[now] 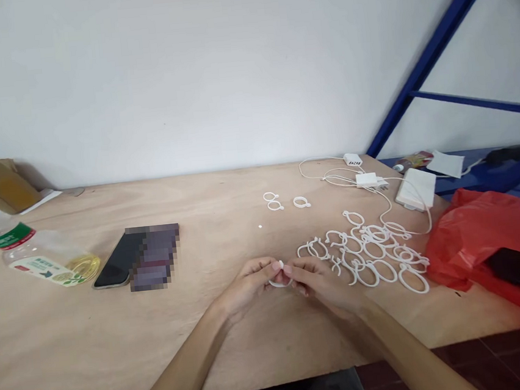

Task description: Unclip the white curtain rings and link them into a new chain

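Between my two hands is a white plastic ring [279,284], its lower curve showing below the fingers. My left hand [257,276] pinches it from the left, and my right hand [308,274] pinches it from the right. The thumbs meet at the ring's top, where a small white knob shows; the fingers hide most of the rest. Right of my right hand lies a loose pile of similar white rings [374,248], some closed and some with gaps. Farther back, a few more rings [302,202] lie apart from the pile.
A plastic bottle [40,259] lies at the left beside a black phone [117,261] and a pixelated patch. An open cardboard box [4,186] stands behind. White chargers [366,180] with cables, a white box [416,190] and a red plastic bag [470,236] occupy the right.
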